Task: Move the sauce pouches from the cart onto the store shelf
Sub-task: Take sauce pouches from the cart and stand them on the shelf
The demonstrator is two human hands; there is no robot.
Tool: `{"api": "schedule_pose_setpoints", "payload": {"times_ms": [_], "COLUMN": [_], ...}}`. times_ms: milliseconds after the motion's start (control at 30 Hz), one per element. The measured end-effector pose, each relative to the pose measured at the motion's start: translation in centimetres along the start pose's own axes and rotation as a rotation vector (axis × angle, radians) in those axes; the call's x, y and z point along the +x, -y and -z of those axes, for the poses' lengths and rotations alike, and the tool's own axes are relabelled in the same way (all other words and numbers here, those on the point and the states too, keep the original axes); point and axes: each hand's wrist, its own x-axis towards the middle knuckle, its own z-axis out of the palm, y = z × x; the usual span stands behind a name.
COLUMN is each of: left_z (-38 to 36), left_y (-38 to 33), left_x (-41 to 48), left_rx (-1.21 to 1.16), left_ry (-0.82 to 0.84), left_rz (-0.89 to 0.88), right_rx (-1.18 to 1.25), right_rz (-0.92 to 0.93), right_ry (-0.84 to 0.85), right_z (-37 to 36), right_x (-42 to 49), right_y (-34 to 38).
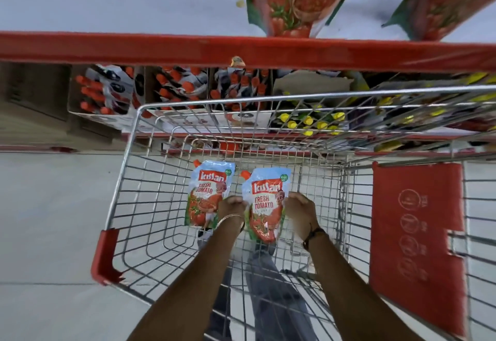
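Two light-blue "Fresh Tomato" sauce pouches with red spouts are in the wire cart (128, 153). The left sauce pouch (204, 190) lies on the cart floor. The right sauce pouch (268, 195) sits between my hands. My left hand (232, 206) is curled at that pouch's left edge and covers the left pouch's lower right corner. My right hand (300, 212) grips its right edge. The store shelf (188, 48) has a red front edge and a white top. On it, further back, stand a similar pouch (290, 0) and another pouch (442, 5).
Below the red edge, a lower shelf holds boxes of red-capped pouches (102, 91) and yellow-capped bottles (308, 123). A red flap (413, 246) hangs on the cart's right side and a red bumper (104, 255) caps its near left corner. Pale floor lies to the left.
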Motion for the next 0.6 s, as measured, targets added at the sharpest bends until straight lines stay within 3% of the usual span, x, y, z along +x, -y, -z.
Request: {"api": "schedule_pose_setpoints", "payload": {"times_ms": [267, 467, 600], "left_z": [5.2, 11.1, 14.4], "left_y": [-2.8, -7.6, -10.3], "left_x": [-8.4, -16.3, -19.9], "left_rx": [-0.203, -0.311, -0.23], "left_ry": [-0.111, -0.016, -0.092], "left_rz": [-0.213, -0.383, -0.584], "right_rx": [0.17, 0.255, 0.211], "right_rz": [0.217, 0.347, 0.503], "right_ry": [0.162, 0.252, 0.251], "right_z": [0.5, -0.6, -1.9], "right_x": [-9.3, -15.5, -20.6], "right_y": [5.4, 10.7, 15.2]}}
